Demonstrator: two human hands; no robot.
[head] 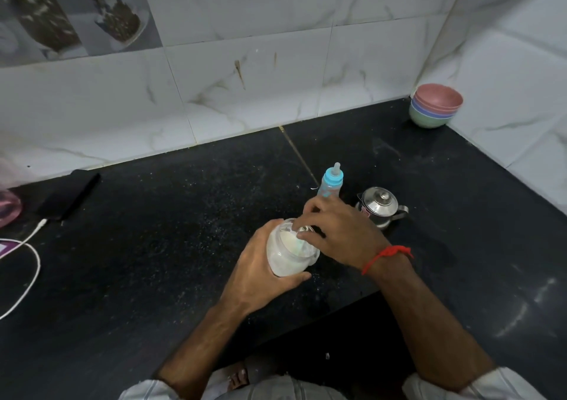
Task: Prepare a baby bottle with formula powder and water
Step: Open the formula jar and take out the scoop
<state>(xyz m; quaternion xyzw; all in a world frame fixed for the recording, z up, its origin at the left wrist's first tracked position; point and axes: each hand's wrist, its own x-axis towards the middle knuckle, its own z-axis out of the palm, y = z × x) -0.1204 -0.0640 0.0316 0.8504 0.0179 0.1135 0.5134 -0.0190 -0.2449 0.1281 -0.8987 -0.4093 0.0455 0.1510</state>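
A clear plastic jar of white formula powder [287, 255] is tilted above the black counter, gripped around its side by my left hand [260, 264]. My right hand [334, 231] is over the jar's open mouth, fingers pinched on a small spoon or scoop [303, 231] that dips into the powder; most of it is hidden by the fingers. Just behind my hands stands a baby bottle [331, 182] with a blue collar and clear teat, upright and closed. A small steel kettle with a lid [382, 206] sits to the right of the bottle.
A stack of coloured bowls [435, 106] sits in the far right corner. A dark phone [69, 195] with a white cable [27, 258] lies at the left, next to a pink object [7, 206]. Tiled walls bound the counter behind and to the right; the counter's front edge [337, 304] is stepped.
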